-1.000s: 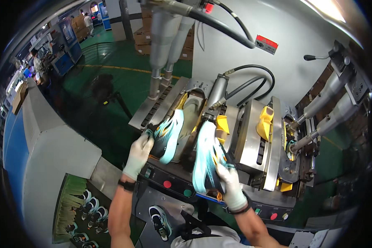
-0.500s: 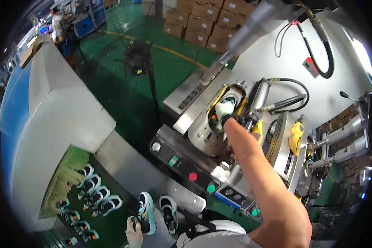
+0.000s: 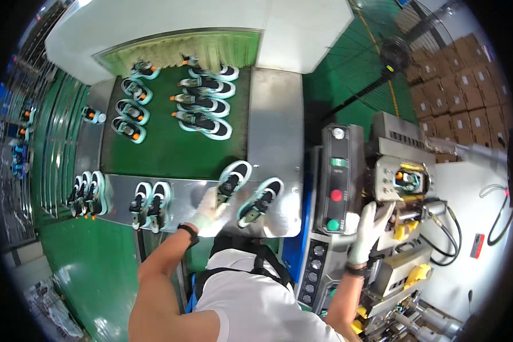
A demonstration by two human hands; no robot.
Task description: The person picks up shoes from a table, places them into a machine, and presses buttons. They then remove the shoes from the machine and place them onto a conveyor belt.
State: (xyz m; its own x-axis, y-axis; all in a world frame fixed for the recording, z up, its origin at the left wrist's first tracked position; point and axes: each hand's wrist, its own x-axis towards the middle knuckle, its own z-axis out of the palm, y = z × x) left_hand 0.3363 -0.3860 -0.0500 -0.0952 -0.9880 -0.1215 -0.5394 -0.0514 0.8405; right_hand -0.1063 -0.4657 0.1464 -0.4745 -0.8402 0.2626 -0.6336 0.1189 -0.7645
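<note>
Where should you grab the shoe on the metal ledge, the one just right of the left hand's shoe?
Probably the heel end of the shoe, coming from the near side and slightly right. Its toe points away from the person, leaving the heel end nearest, and the left hand with the other shoe crowds the left side.
</note>
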